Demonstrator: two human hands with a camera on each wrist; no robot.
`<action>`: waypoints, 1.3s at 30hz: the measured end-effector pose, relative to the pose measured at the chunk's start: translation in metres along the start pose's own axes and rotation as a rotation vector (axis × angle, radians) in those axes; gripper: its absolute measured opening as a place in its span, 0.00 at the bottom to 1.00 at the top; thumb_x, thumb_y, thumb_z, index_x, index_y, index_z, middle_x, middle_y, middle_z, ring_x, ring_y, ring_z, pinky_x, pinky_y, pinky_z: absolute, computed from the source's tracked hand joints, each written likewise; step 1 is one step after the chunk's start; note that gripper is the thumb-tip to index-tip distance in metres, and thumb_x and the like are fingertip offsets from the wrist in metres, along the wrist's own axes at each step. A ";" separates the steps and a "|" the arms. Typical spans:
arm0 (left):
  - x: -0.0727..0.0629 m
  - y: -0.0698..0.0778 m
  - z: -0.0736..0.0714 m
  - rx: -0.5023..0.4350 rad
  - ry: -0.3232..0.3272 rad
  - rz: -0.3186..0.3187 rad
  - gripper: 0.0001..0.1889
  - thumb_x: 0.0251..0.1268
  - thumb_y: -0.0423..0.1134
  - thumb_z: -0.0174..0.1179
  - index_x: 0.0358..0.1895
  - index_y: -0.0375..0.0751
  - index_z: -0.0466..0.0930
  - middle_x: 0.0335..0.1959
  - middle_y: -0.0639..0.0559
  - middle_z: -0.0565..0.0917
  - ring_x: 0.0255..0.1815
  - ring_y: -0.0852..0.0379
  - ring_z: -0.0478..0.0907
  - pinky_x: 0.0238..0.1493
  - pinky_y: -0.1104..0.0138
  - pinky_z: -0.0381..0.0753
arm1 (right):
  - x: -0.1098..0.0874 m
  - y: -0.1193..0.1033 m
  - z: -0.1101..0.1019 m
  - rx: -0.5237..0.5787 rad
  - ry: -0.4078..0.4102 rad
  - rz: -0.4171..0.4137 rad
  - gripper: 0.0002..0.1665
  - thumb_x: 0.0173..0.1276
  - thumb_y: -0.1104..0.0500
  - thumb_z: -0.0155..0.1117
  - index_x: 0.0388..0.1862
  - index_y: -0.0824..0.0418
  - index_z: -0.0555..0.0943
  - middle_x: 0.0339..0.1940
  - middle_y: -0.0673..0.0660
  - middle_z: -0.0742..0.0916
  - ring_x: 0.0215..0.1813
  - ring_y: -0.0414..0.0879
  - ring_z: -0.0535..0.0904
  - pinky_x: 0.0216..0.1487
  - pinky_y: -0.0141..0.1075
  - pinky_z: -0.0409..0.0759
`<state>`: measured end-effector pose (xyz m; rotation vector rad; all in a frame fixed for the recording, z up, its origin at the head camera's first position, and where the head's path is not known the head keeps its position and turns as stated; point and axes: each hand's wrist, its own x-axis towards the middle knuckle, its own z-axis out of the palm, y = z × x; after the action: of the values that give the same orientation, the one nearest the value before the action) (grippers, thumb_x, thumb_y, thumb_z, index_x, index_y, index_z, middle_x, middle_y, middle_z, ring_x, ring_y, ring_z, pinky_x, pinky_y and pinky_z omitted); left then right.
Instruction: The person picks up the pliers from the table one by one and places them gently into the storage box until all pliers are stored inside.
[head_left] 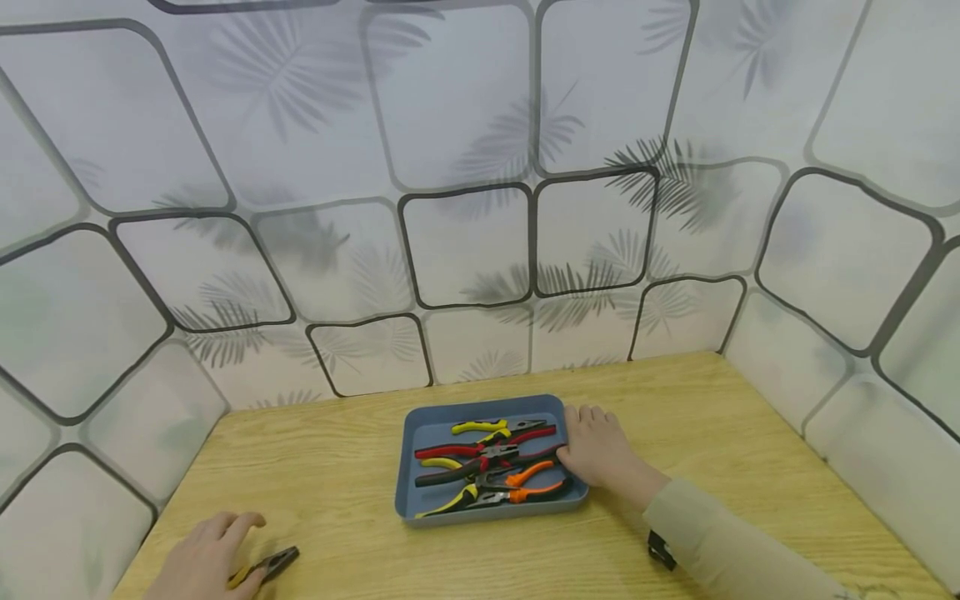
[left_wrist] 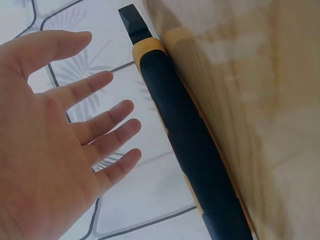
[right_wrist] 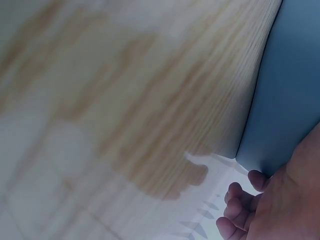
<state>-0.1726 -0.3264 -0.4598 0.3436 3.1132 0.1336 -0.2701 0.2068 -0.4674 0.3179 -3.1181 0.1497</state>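
In the left wrist view my left hand [left_wrist: 50, 140] is spread, with thumb and fingers apart. Beside it lie pliers [left_wrist: 185, 130] with black and yellow handles on the tabletop, a gap showing between fingers and handle. The head view has the same left hand [head_left: 206, 554] at the front left, the pliers' dark nose [head_left: 281, 562] pointing away from it. My right hand [head_left: 600, 450] holds the right side of a blue-grey tray [head_left: 480, 410], thumb over the rim and fingers outside. Fingertips of the right hand [right_wrist: 270, 210] show curled near the tray's outer wall [right_wrist: 285, 85].
Several pliers lie in the tray, with red [head_left: 450, 451], yellow [head_left: 472, 427] and orange [head_left: 532, 475] handles, some crossing each other. The wooden table [head_left: 315, 467] meets patterned cloth walls [head_left: 480, 242] at the back and sides. A black object [head_left: 662, 550] sits at the right sleeve.
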 end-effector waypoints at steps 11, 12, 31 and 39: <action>-0.002 -0.013 0.010 -0.017 -0.062 -0.078 0.33 0.56 0.59 0.77 0.59 0.43 0.81 0.47 0.42 0.84 0.38 0.50 0.83 0.31 0.54 0.82 | 0.000 0.000 0.000 0.008 0.012 -0.005 0.30 0.73 0.50 0.64 0.63 0.70 0.71 0.50 0.70 0.81 0.56 0.67 0.78 0.59 0.61 0.75; -0.003 -0.015 0.011 -0.014 -0.062 -0.083 0.34 0.55 0.60 0.77 0.59 0.43 0.80 0.47 0.42 0.84 0.38 0.50 0.83 0.31 0.54 0.82 | 0.000 0.000 0.000 0.007 0.013 -0.004 0.30 0.73 0.50 0.64 0.63 0.70 0.71 0.49 0.69 0.81 0.55 0.66 0.78 0.59 0.60 0.75; -0.006 -0.033 0.020 0.009 -0.247 -0.238 0.56 0.34 0.79 0.76 0.66 0.46 0.75 0.52 0.38 0.81 0.43 0.42 0.81 0.36 0.45 0.81 | 0.002 0.002 -0.003 -0.006 0.034 -0.009 0.28 0.72 0.50 0.64 0.60 0.69 0.73 0.48 0.69 0.81 0.55 0.66 0.79 0.58 0.60 0.76; -0.006 -0.038 0.023 -0.010 -0.257 -0.232 0.52 0.40 0.78 0.75 0.65 0.47 0.76 0.51 0.40 0.81 0.43 0.44 0.81 0.35 0.48 0.81 | 0.002 0.002 -0.002 -0.006 0.040 -0.011 0.27 0.73 0.50 0.63 0.58 0.69 0.73 0.47 0.68 0.81 0.53 0.65 0.79 0.58 0.60 0.76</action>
<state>-0.1745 -0.3628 -0.4854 -0.0037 2.8681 0.0942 -0.2729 0.2089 -0.4654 0.3274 -3.0765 0.1450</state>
